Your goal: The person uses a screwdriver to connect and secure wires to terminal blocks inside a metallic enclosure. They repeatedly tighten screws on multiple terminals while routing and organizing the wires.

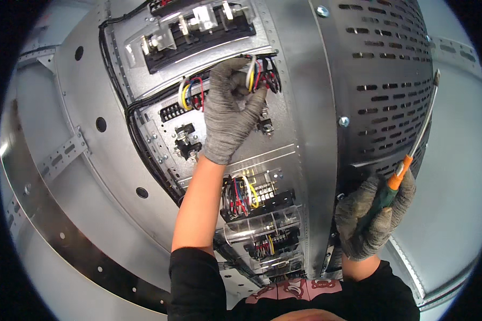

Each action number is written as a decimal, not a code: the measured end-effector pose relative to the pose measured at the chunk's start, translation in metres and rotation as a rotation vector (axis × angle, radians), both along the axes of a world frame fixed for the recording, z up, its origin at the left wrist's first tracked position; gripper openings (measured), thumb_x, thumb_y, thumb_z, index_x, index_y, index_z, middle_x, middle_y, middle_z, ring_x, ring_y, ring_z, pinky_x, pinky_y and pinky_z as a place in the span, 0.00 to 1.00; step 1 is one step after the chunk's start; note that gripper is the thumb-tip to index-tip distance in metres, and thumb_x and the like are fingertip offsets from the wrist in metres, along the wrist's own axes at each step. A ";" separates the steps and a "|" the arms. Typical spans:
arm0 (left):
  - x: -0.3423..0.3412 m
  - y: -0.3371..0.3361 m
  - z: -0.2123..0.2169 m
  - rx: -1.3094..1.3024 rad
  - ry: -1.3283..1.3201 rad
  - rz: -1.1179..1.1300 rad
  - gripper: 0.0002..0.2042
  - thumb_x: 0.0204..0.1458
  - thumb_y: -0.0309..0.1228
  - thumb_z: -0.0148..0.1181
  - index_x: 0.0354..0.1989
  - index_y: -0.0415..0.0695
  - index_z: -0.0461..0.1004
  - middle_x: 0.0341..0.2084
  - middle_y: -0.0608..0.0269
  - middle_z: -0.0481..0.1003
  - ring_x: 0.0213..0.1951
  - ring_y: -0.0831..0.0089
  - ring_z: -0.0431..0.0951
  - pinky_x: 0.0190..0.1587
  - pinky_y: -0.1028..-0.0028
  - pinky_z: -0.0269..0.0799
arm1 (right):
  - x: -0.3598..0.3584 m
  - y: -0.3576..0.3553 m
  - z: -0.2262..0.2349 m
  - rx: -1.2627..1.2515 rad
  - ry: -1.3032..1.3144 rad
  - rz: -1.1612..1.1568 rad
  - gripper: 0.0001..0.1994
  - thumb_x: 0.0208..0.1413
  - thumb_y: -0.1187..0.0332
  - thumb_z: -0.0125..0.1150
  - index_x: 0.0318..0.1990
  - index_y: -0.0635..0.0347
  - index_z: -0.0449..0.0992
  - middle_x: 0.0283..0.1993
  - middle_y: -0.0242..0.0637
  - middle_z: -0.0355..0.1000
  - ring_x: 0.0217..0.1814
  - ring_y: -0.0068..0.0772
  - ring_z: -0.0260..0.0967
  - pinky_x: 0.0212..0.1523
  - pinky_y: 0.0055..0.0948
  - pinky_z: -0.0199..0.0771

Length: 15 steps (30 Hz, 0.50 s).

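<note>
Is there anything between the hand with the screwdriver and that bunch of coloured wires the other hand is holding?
Nothing visible blocks it. The right hand holds the screwdriver off to the side, in front of the slotted metal cover. The left hand already grips the coloured wires; only bare panel lies between.

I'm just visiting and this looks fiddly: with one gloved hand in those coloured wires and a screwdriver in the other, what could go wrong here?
The left hand grips a bundle of coloured wires at a terminal block; a hard tug might pull one loose. The right hand holds the screwdriver with its long shaft pointing up beside the perforated metal cover; it could scrape the cover or slip from the glove.
</note>
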<state>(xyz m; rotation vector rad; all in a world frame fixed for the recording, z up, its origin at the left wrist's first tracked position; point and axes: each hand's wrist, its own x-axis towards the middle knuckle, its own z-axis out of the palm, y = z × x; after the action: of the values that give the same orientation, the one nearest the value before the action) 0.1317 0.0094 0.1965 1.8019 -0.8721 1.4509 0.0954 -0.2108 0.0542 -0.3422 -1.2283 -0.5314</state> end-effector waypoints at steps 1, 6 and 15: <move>0.002 -0.001 -0.001 -0.010 -0.020 -0.024 0.26 0.46 0.18 0.63 0.54 0.43 0.61 0.38 0.61 0.74 0.37 0.78 0.75 0.40 0.78 0.73 | 0.000 0.001 -0.001 0.016 0.025 -0.015 0.29 0.61 0.68 0.52 0.68 0.50 0.49 0.62 0.46 0.61 0.49 0.26 0.70 0.42 0.17 0.76; 0.005 0.004 0.002 0.114 -0.139 0.149 0.25 0.45 0.19 0.63 0.54 0.41 0.64 0.45 0.57 0.71 0.42 0.70 0.77 0.43 0.73 0.75 | -0.003 0.000 -0.001 -0.018 0.073 -0.028 0.29 0.63 0.65 0.47 0.69 0.50 0.46 0.48 0.47 0.67 0.26 0.17 0.66 0.20 0.09 0.68; 0.000 0.008 0.004 0.103 -0.056 0.106 0.27 0.43 0.21 0.66 0.55 0.43 0.65 0.40 0.63 0.74 0.40 0.75 0.76 0.46 0.74 0.72 | -0.017 0.013 0.000 -0.106 0.168 -0.305 0.29 0.61 0.62 0.54 0.66 0.56 0.50 0.36 0.40 0.67 0.12 0.17 0.52 0.11 0.12 0.56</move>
<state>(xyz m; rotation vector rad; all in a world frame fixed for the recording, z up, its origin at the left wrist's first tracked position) 0.1314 0.0175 0.2006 1.9169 -0.9055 1.5548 0.0787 -0.1980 0.0538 -0.6578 -1.0491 -0.6852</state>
